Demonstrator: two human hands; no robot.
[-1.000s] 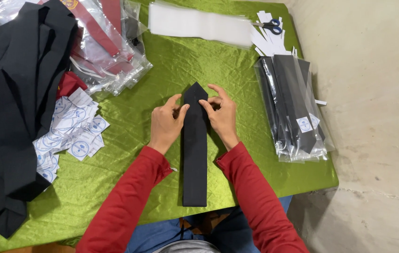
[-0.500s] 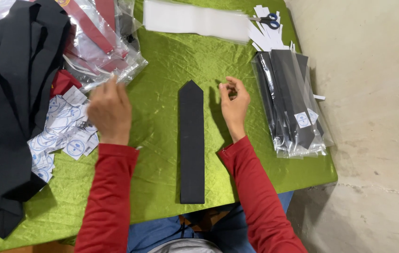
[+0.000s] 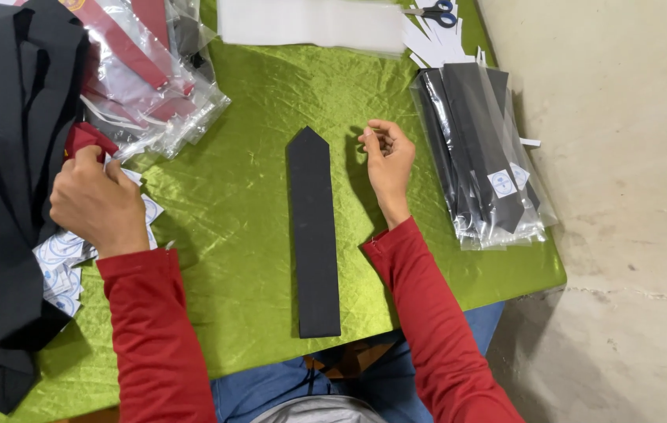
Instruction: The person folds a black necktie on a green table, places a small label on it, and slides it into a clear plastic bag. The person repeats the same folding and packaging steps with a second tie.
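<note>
A black folded tie (image 3: 314, 235) with a pointed tip lies lengthwise in the middle of the green cloth-covered table (image 3: 247, 157). My right hand (image 3: 387, 160) rests just right of its tip, fingers loosely curled, holding nothing. My left hand (image 3: 97, 202) is far to the left, on the pile of white paper labels (image 3: 63, 258) with blue round marks. Its fingers close over the top labels, though I cannot see whether one is pinched.
A heap of black fabric (image 3: 12, 157) covers the left edge. Clear bags with red ties (image 3: 137, 70) lie at the back left, bagged black ties (image 3: 482, 157) at the right. A white sheet (image 3: 310, 23) and scissors (image 3: 431, 9) sit at the back.
My left hand left the tie's tip and moved left onto the label pile. My right hand drew slightly away from the tie, which now lies untouched.
</note>
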